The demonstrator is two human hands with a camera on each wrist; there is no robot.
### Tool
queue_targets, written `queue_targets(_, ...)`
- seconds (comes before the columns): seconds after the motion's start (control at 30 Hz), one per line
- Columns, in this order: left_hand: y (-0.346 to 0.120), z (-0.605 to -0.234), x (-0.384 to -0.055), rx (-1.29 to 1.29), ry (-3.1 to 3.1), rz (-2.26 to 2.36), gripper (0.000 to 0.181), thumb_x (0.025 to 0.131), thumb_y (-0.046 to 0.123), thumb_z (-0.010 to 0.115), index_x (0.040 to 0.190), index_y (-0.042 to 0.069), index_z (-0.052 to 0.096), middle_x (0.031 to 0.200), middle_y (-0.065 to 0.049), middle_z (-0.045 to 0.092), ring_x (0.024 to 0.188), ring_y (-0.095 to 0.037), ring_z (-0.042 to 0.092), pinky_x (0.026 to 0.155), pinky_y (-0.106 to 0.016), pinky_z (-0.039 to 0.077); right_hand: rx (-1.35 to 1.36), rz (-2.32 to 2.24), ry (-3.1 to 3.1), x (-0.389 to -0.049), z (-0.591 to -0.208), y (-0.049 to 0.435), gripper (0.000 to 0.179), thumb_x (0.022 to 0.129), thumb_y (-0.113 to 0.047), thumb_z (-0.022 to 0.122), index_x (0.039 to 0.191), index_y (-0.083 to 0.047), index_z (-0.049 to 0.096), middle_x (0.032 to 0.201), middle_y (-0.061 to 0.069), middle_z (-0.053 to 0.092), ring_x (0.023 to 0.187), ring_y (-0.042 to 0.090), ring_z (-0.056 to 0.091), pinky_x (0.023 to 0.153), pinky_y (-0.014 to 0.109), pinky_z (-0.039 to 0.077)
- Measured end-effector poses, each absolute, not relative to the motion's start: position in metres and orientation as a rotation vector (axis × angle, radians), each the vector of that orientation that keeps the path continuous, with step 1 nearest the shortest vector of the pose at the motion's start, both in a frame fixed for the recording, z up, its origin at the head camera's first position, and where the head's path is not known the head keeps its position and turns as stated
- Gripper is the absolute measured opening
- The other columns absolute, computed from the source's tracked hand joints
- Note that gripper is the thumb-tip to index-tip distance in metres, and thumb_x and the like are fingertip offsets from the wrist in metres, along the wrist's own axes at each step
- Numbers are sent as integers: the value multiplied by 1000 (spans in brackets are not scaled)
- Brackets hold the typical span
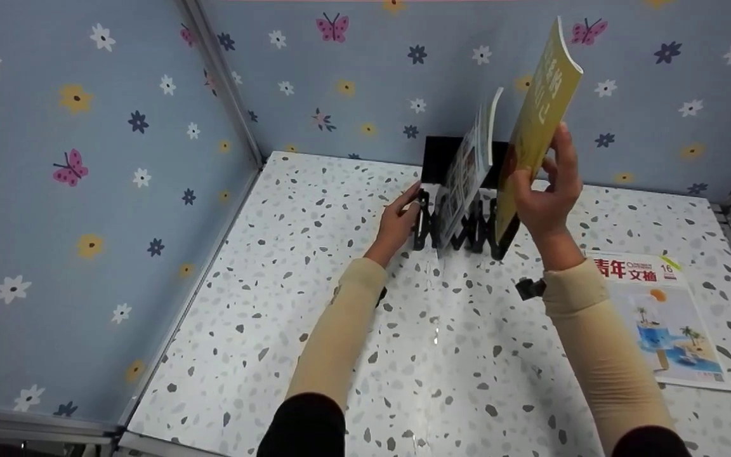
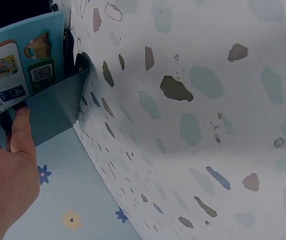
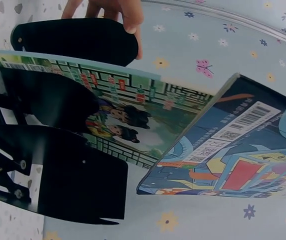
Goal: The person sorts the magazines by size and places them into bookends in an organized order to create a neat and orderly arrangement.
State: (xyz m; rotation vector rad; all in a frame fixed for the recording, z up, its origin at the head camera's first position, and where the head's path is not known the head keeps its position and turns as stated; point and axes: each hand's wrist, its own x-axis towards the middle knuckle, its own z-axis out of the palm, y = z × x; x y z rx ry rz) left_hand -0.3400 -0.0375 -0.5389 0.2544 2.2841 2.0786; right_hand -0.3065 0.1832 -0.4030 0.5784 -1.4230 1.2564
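A black expandable bookend rack (image 1: 436, 158) stands against the back wall, with a thin magazine (image 1: 472, 166) upright and leaning between its plates. My left hand (image 1: 396, 223) holds the rack's left end plate; in the left wrist view one finger lies along that plate (image 2: 58, 107). My right hand (image 1: 549, 197) grips a yellow-covered magazine (image 1: 546, 108) by its edge, thumb on one side and fingers on the other. It is tilted over the rack's right end. The right wrist view shows its dark blue back cover (image 3: 233, 135) with a barcode.
Another magazine (image 1: 670, 324) with a beach picture lies flat on the speckled table (image 1: 315, 209) at the right, partly under my right sleeve. Flowered wall panels (image 1: 353, 70) close off the back and left. A small black object (image 1: 529, 289) shows by the right wrist.
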Motion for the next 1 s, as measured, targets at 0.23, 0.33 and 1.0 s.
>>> queue_targets(0.23,-40,-523,-333,243,2198,2105,45,103,22,44,147,30,41,148,4,47,62,-15,44,61,-33,44,571,1265,-1399,-314,-416,177,54,74,13,52,126,21,43,120,18,63,98,31,63,74,24,54)
queue_targets(0.33,-41,-514,-327,244,2223,2081,46,103,20,44,148,27,41,148,1,46,60,-14,42,59,-33,43,565,1279,-1387,-317,-421,174,54,74,14,51,127,21,44,122,19,63,98,30,64,67,20,49)
queue_targets(1.0,-40,-514,-326,244,2213,2102,45,103,18,43,148,24,41,149,-4,45,70,-11,52,72,-46,50,535,1251,-1417,-336,-457,175,56,76,12,54,131,10,49,125,18,61,95,24,66,68,17,49)
